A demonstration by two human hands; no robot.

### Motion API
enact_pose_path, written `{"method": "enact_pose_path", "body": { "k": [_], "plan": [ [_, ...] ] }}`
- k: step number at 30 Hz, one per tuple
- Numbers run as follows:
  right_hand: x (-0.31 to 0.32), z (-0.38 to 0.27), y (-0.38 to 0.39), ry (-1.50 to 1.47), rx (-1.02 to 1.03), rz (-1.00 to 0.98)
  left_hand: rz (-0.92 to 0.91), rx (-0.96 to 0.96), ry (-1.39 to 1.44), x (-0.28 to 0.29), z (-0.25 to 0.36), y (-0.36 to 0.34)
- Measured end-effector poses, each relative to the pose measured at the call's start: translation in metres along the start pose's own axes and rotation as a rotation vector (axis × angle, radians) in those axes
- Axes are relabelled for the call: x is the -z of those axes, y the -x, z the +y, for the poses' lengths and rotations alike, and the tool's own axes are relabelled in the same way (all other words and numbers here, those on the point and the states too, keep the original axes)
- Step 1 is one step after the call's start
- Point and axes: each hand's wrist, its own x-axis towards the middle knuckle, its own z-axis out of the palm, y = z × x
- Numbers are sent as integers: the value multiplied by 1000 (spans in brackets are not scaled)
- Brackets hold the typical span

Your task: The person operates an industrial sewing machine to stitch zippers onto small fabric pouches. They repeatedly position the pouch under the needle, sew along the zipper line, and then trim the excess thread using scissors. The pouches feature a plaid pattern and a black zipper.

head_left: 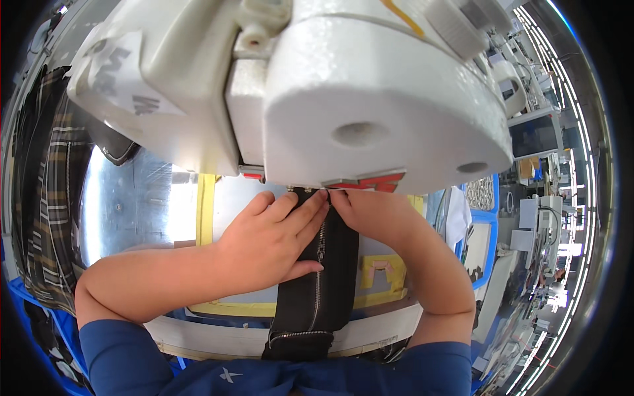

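Machine (389,105) nearest. Black cloth (340,264) lies beneath its front, zip (317,284) uppermost. Left hand (274,231) spread, thumb apart, on it; right hand (373,211) beside far end, grip hidden, cannot tell. Advisable: zip straight, fingertips guarded.

Sewing table, taped and carrying black fabric.
From my end I see a table with a shiny metal surface (122,211) on the left and a pale front edge (218,335) curving across the bottom. Yellow tape (205,214) borders the pale area in the middle. Across it lies a long black fabric piece (341,264) with a metal zipper (317,290), its near end reaching over the front edge. Just right of it I make out a yellow-taped patch (394,292) on the surface. I can't tell whether the plaid cloth (63,158) at far left rests there too.
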Motion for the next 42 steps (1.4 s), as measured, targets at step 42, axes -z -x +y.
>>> {"method": "enact_pose_path", "body": {
  "k": [42],
  "plan": [
    [6, -29, 19, -143, -165, 109, -22, 129, 331, 5, -16, -10]
  ]
}}
